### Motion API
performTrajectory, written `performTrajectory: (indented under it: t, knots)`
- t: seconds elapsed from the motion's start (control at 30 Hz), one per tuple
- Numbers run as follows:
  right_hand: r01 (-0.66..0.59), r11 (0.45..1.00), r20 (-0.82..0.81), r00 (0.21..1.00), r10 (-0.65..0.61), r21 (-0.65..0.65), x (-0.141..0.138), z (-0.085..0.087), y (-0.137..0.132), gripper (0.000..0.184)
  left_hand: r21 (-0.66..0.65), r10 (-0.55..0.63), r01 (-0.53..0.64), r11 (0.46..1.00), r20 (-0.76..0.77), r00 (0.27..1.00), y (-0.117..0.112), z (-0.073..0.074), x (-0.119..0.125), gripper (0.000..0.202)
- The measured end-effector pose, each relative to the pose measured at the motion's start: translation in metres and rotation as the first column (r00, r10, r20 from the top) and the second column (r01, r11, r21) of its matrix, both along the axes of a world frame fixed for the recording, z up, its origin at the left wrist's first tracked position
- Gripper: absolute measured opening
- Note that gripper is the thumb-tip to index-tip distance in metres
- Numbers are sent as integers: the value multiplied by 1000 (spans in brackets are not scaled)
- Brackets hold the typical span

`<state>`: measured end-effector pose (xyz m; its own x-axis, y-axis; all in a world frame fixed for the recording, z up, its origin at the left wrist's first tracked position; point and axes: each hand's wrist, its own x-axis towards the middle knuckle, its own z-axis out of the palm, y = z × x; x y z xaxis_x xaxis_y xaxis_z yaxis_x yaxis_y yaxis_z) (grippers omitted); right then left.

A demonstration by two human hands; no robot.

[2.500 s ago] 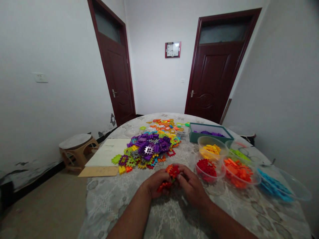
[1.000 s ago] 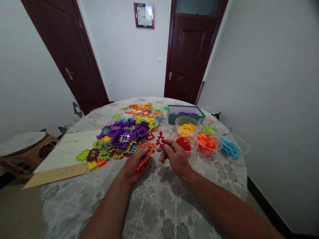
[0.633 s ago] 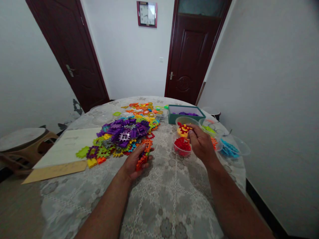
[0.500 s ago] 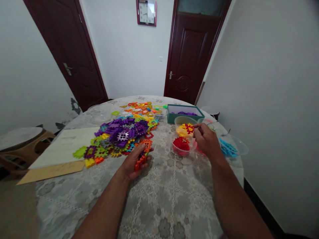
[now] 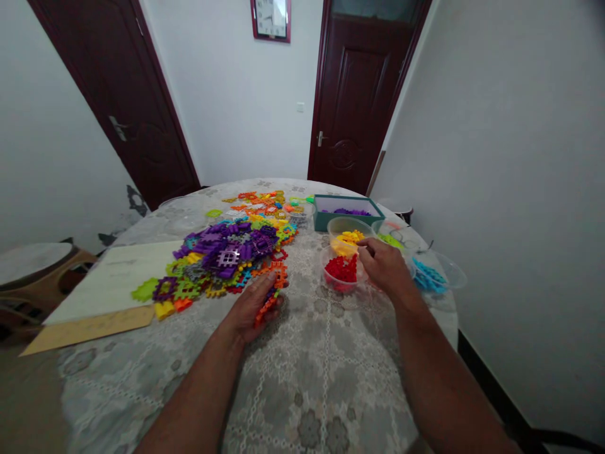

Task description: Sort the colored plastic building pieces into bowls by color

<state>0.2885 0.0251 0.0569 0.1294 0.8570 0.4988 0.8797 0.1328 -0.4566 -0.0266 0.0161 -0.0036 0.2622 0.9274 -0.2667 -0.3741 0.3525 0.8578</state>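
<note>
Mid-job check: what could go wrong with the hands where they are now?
The right hand is at the side of the yellow-filled tub, close to the red-filled tub, so a dropped piece might mix the colours.
Those tubs stand close together, and a brush of that hand could nudge or tip one.
The left hand grips orange pieces beside the mixed pile; any that slip might get lost in it.

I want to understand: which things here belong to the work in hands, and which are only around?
Seem to belong:
- left hand, holding orange pieces
- right hand, near red pieces and yellow pieces
- mixed pile
- green box

Probably only around:
- wall clock
- stool
- closed door
</note>
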Motion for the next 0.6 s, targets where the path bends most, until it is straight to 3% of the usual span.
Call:
performTrajectory:
  t: [0.17,0.37,0.47,0.6]
  knots:
    - [-163,980,-111,978,175,114,-32,-2,-6,28,-12,-53,53,999,-72,996,-5,1,3,50]
    - [-477,877,-301,828,473,65,-90,-16,-28,28,101,-136,146,984,-105,985,-14,7,11,41]
    - [-541,841,-361,779,512,26,-107,-25,-34,27,184,-145,161,970,-101,984,-16,8,14,41]
    - [-485,874,-434,786,441,8,-111,-29,-31,24,122,-148,162,979,-112,983,-15,5,12,43]
